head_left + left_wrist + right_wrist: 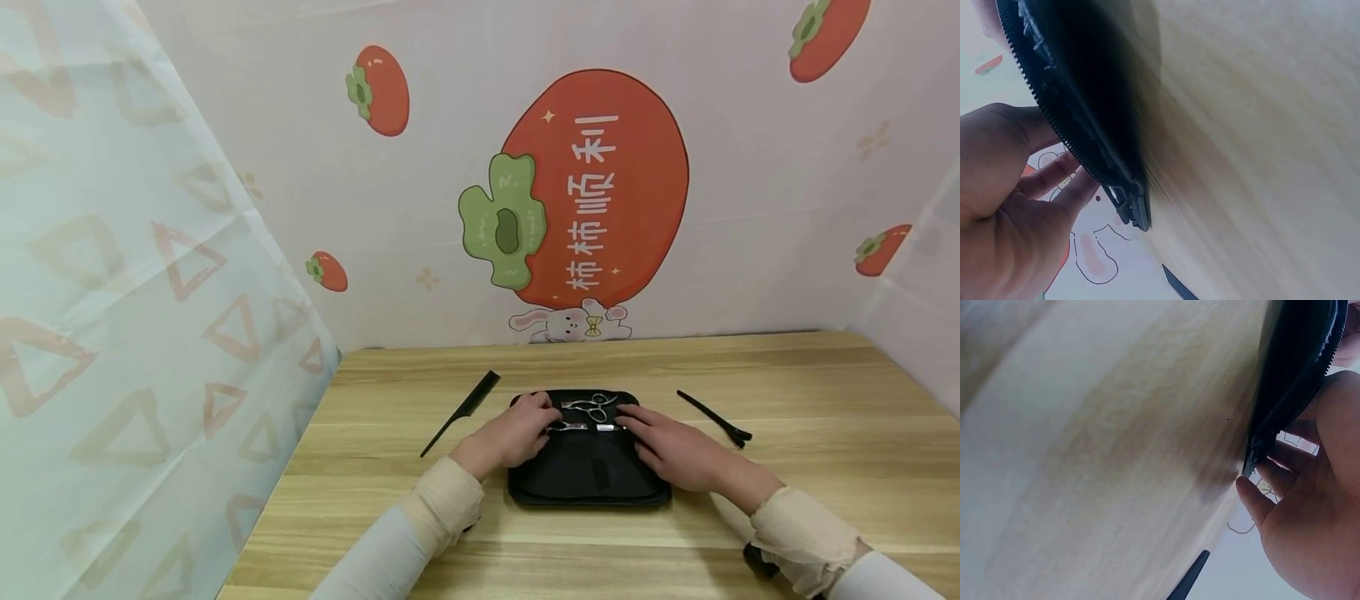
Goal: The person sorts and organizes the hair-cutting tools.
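A black zippered case lies opened flat on the wooden table. Silver scissors with ring handles rest in its far half, and below them a second metal tool is partly covered by my left hand. That hand reaches over the left edge, its bent fingers touching the inside. From the right, my right hand lays its fingertips beside a small silver piece. Both wrist views look along the case's zipper, with relaxed fingers against its side.
On the table, a black tail comb lies left of the case. A long black hair clip lies to the right. Behind stands a wall cloth printed with persimmons; another cloth with triangles hangs at the left.
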Demonstrator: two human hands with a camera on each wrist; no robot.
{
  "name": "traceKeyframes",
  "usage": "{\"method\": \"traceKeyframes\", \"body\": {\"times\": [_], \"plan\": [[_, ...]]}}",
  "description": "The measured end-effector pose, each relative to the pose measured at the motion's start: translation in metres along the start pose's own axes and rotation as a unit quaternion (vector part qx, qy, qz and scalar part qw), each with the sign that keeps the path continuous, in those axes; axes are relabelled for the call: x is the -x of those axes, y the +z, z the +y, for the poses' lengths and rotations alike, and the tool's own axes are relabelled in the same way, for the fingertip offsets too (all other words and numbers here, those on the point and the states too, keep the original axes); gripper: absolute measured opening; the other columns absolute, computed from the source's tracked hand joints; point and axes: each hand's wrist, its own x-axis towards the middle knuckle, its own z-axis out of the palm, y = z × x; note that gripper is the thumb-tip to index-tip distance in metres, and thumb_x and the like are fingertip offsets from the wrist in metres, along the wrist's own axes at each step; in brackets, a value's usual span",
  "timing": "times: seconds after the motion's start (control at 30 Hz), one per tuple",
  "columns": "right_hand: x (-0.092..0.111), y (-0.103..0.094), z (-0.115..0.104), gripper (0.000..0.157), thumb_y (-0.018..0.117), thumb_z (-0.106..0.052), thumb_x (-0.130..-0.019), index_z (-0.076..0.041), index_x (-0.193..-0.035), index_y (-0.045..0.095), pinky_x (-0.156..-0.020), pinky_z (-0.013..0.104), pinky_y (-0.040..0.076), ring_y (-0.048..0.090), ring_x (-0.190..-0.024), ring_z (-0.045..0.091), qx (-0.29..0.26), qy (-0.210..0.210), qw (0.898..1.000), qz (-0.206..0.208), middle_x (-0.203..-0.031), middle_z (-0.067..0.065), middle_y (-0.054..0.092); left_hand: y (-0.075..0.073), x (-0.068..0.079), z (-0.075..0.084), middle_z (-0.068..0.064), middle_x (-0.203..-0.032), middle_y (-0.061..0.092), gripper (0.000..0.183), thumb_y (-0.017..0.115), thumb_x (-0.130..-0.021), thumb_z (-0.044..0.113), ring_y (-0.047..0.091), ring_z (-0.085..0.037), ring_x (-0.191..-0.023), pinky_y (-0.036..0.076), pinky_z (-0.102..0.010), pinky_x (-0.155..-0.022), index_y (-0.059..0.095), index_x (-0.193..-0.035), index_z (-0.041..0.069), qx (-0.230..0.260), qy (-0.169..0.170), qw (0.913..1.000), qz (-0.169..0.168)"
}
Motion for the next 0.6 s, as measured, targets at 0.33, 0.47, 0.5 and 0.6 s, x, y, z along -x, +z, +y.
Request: {"method": "traceKeyframes", "body": {"times": [0.33, 0.47, 0.5, 0.6], "plan": [[0.0008, 0.0013, -0.0005, 0.046, 0.057, -0.013, -0.104, -0.002, -0.148, 0.052, -0.105, 0.057, 0.045, 0.046, -0.140, 0.041, -0.002, -0.004, 1.000, 0.007, -0.157, 0.020, 0.041, 0.0036, 0.0008, -0.0041, -0.004, -0.123, 0.061, 0.028, 0.064, -0.102, 0.016, 0.058, -0.017, -0.115, 0.048, -0.028, -0.100, 0.069, -0.130, 0.013, 0.007, 0.023, 0.9997, -0.005], [0.0007, 0.0012, 0.0002, 0.046, 0.058, -0.013, -0.104, -0.002, -0.148, 0.052, -0.105, 0.057, 0.045, 0.046, -0.140, 0.041, 0.002, -0.005, 1.000, 0.008, -0.157, 0.020, 0.041, 0.0018, 0.0037, -0.0046, -0.004, -0.127, 0.063, 0.028, 0.066, -0.101, 0.014, 0.058, -0.019, -0.120, 0.046, -0.029, -0.104, 0.070, -0.128, 0.012, 0.012, 0.035, 0.9993, 0.002], [0.0008, 0.0012, 0.0004, 0.046, 0.058, -0.013, -0.104, -0.002, -0.148, 0.052, -0.105, 0.057, 0.045, 0.046, -0.140, 0.041, 0.002, -0.005, 1.000, 0.008, -0.157, 0.020, 0.041, 0.0012, 0.0045, -0.0049, -0.004, -0.129, 0.063, 0.028, 0.065, -0.101, 0.013, 0.058, -0.019, -0.124, 0.045, -0.030, -0.107, 0.070, -0.128, 0.012, 0.013, 0.037, 0.9992, 0.002], [0.0008, 0.0014, 0.0011, 0.046, 0.058, -0.013, -0.103, -0.002, -0.148, 0.052, -0.105, 0.057, 0.045, 0.046, -0.140, 0.041, 0.003, -0.004, 1.000, 0.009, -0.157, 0.020, 0.041, -0.0003, 0.0062, -0.0058, -0.003, -0.131, 0.065, 0.027, 0.066, -0.100, 0.011, 0.056, -0.019, -0.131, 0.041, -0.030, -0.111, 0.072, -0.126, 0.011, 0.015, 0.046, 0.9988, 0.007]]}}
